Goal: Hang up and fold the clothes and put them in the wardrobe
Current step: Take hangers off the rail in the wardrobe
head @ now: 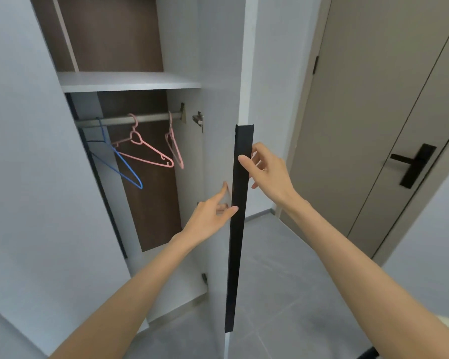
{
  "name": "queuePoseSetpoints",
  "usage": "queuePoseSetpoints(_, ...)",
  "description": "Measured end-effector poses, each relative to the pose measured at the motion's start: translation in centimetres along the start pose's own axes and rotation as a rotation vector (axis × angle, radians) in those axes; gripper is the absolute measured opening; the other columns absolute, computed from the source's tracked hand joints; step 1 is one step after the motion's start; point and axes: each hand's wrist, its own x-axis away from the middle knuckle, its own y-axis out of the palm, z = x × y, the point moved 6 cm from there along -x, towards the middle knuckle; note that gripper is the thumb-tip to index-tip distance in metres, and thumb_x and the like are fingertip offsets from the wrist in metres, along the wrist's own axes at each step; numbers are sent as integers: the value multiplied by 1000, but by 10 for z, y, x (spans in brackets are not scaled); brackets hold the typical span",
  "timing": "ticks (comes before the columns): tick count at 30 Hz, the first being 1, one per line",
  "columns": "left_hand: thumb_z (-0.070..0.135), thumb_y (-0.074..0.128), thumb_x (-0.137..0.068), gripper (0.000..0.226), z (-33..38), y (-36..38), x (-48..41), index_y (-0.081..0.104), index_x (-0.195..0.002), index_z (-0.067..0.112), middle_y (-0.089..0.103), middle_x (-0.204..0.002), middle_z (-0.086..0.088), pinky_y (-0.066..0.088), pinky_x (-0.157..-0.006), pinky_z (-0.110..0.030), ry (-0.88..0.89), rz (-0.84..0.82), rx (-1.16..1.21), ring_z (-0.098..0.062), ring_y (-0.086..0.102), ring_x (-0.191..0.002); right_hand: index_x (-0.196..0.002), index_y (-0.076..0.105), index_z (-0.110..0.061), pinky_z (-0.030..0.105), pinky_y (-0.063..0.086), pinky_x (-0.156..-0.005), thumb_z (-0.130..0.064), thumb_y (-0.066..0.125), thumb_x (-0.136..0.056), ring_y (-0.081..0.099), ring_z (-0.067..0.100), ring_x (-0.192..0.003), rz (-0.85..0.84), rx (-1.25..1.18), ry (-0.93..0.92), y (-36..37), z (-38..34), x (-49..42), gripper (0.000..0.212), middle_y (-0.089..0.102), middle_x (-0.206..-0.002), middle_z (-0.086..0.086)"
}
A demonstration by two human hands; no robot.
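Head view, count of parts: one wardrobe ahead and to my left, with one door swung out toward me and seen almost edge-on. One pale shelf crosses the interior, and one metal rail runs just below it. Three bare hangers hang on the rail: one blue hanger at the left, one pink hanger in the middle, and a second pink hanger near the right wall. Two hinges show on the right wall, an upper hinge and a lower hinge. One long black handle strip runs down the door's free edge. My left hand is open, index finger straight against the door's inner face and thumb touching the strip. My right hand pinches the strip, thumb on its front, fingers behind. Grey floor lies right of the door, up to one room door with one black lever.
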Motion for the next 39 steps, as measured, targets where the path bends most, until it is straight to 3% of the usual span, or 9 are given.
queuePoseSetpoints(8,45,53,-93,78,32,44,-30,5,-153,28,58,-134,-6,39,-106,-32,-62,75,5,-23,55,-123,-105,53,-28,26,56,-50,-53,52,-93,64,16,-68,-39,-18,25,-43,43,-10,27,59,-81,-4)
queuePoseSetpoints(15,43,52,-94,75,42,61,-40,8,-153,30,56,-136,-5,39,-104,-30,-89,122,5,-21,55,-124,-106,52,-32,27,56,-50,-52,53,-92,62,13,-67,-58,-70,68,-58,61,-15,24,58,-81,-4)
queuePoseSetpoints(19,41,54,-94,73,40,60,-40,12,-152,31,59,-133,-4,38,-105,-31,-84,146,30,-19,56,-123,-113,52,-31,30,58,-55,-40,56,-94,62,13,-76,-93,-124,77,-57,65,-9,22,58,-92,-8)
queuePoseSetpoints(22,37,55,-94,64,36,52,-34,24,-150,32,63,-128,1,38,-108,-36,-61,168,40,-18,56,-122,-119,53,-24,29,54,-67,-28,58,-94,60,7,-87,22,-116,61,-58,65,8,26,58,-104,-8)
queuePoseSetpoints(25,34,56,-95,56,29,38,-24,36,-146,29,62,-128,3,43,-106,-37,-40,222,-17,-15,54,-123,-107,57,-26,17,46,-67,-25,56,-94,57,1,-85,157,-127,6,-60,53,26,13,59,-102,-15)
queuePoseSetpoints(28,31,57,-94,48,16,19,-9,44,-141,30,62,-127,6,44,-95,-26,-49,287,-77,-13,56,-119,-99,59,-28,9,43,-64,-23,56,-95,57,0,-80,51,-171,-47,-43,32,33,7,62,-90,-20)
queuePoseSetpoints(34,31,55,-95,45,-32,-48,50,46,-139,32,60,-129,8,44,-96,-31,-198,483,-329,-14,55,-120,-107,60,-23,3,43,-68,-21,56,-96,57,-5,-86,-176,-197,-63,29,0,27,12,63,-99,-12)
queuePoseSetpoints(37,30,51,-97,46,-61,-88,87,43,-142,26,56,-135,-1,46,-97,-38,-303,528,-515,-22,52,-123,-108,60,-23,9,45,-69,-20,55,-96,58,0,-84,-262,-135,-100,75,-10,23,13,63,-100,-11)
queuePoseSetpoints(39,30,48,-98,47,-81,-114,108,41,-144,23,53,-138,-6,45,-98,-41,-387,529,-613,-27,50,-124,-110,59,-24,23,50,-75,-22,54,-95,58,5,-84,-321,-52,-135,107,-16,21,16,63,-102,-12)
